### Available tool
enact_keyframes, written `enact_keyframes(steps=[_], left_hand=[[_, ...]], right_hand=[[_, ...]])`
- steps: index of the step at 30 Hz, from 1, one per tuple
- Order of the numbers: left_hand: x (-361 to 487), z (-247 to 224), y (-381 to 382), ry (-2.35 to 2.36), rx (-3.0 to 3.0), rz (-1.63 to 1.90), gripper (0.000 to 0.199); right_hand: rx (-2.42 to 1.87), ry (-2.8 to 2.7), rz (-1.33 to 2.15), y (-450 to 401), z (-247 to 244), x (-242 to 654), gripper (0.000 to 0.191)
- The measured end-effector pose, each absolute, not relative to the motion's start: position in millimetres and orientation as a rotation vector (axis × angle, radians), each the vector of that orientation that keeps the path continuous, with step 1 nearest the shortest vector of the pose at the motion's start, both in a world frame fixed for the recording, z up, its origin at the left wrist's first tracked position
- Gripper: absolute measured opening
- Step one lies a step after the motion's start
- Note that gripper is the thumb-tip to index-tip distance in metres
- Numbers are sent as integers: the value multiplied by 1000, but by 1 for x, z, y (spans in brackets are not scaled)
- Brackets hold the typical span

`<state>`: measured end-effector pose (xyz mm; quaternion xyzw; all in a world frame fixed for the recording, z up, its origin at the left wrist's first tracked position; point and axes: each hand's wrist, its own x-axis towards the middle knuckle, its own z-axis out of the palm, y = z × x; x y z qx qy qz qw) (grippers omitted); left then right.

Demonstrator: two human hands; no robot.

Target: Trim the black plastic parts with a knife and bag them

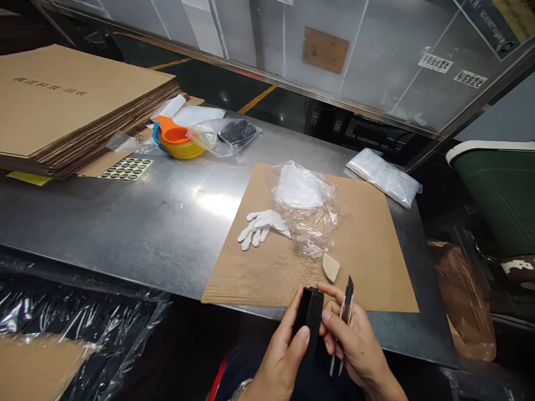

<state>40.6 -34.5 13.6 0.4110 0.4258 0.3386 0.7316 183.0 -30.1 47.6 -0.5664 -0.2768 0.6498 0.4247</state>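
Note:
My left hand (284, 351) grips a black, box-shaped part (311, 312) with a long narrow body, upright near the table's front edge. My right hand (355, 342) is closed around a slim knife (346, 303) with a dark, angled tip pointing up and two pale ends below. Its index finger reaches to the top of the black part. Just beyond my hands lies a small beige piece (330, 268) of unclear material. A white glove (263, 225) rests on the cardboard sheet (368, 256), next to a clear plastic bag (303, 192) with white material inside.
Stacked flat cardboard (83, 106) covers the table's left end. Near it are a sticker sheet (126, 169), orange and yellow tape holders (179, 142) and a bag with a dark item (237, 132). A wrapped white pack (384, 177) lies back right. A green chair (497, 195) stands right.

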Motion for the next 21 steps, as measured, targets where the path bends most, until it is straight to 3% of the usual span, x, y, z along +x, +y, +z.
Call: enact_keyframes(steps=[21], left_hand=[[43, 5, -44, 950, 890, 786, 63]], right_hand=[[-1548, -883, 1594, -27, 47, 186, 37]])
